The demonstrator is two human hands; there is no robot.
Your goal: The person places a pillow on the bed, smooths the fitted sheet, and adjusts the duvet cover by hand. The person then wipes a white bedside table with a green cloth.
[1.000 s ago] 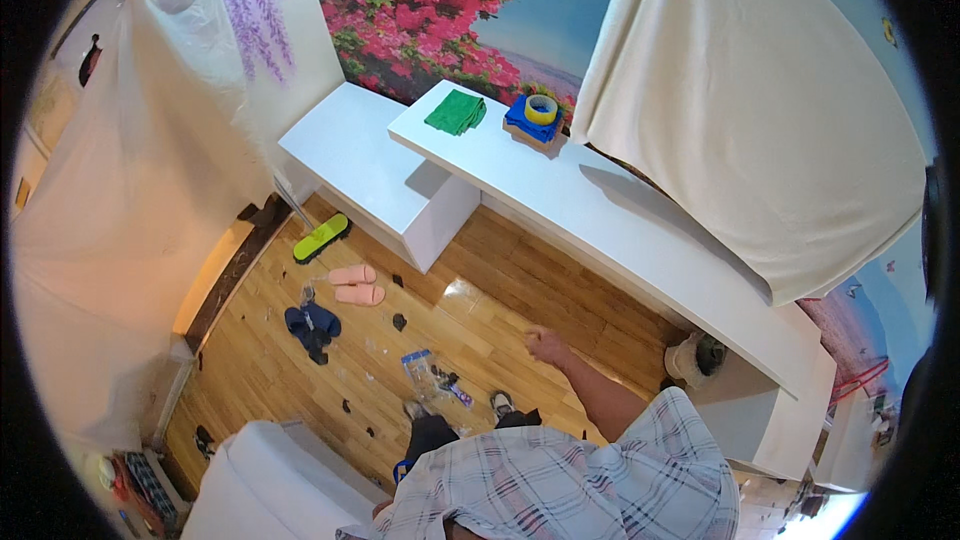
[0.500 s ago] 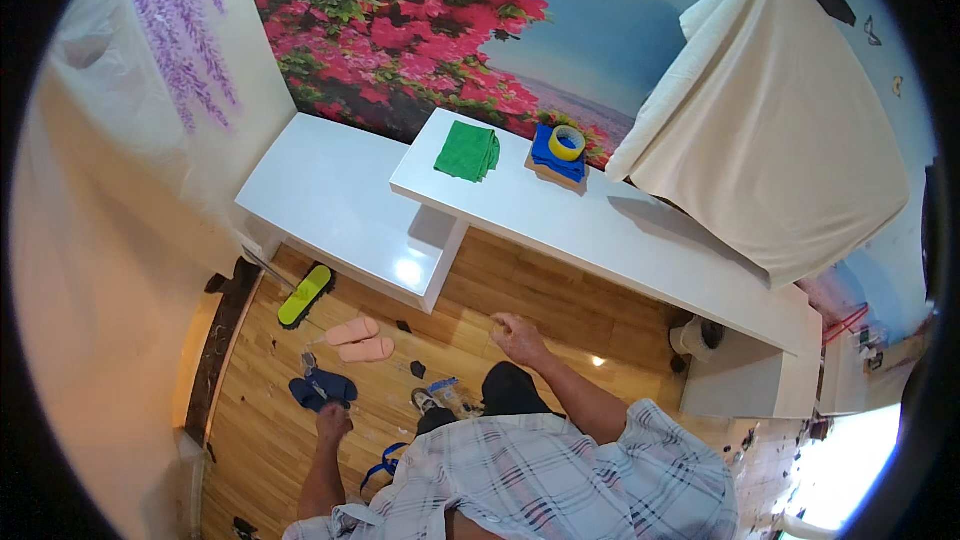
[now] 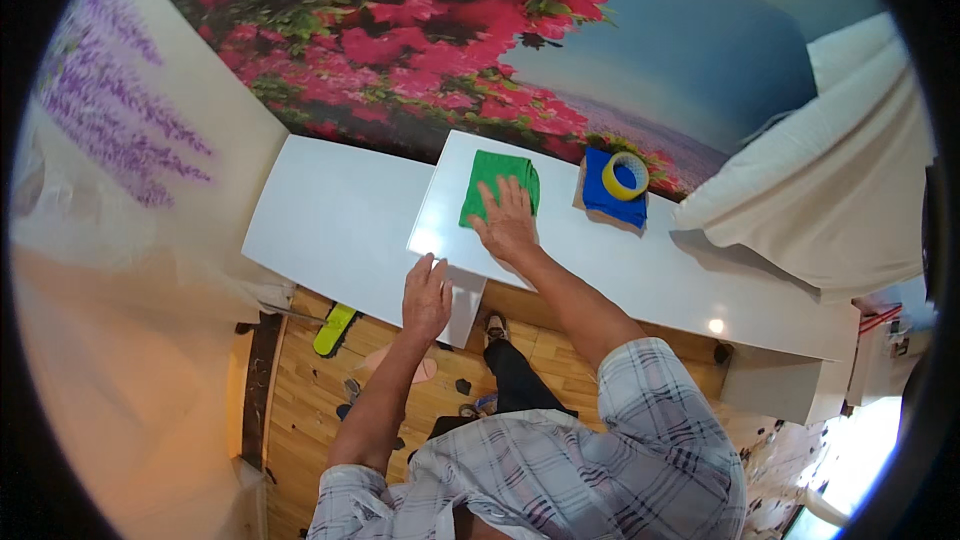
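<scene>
A folded green cloth (image 3: 490,166) lies near the left end of the raised white shelf top (image 3: 560,265). My right hand (image 3: 508,222) rests on its near part with the fingers spread, nothing gripped. By the front left corner of that shelf, my left hand (image 3: 427,300) hovers with fingers extended and holds nothing. To the right of the green cloth sits a folded blue cloth (image 3: 597,198) on a brown piece. On top of the blue cloth is a roll of yellow tape (image 3: 610,178).
A lower white shelf (image 3: 330,205) adjoins at the left. Beige fabric (image 3: 830,190) drapes over something at the right. Below, a lime-green mop head (image 3: 333,330) and pink slippers (image 3: 425,371) lie on the wooden floor (image 3: 300,395). Translucent sheeting (image 3: 120,340) hangs at the left.
I have moved closer to the shelf. My right hand has reached forward onto the green cloth, and my left hand has come up from above the floor to the shelf's edge.
</scene>
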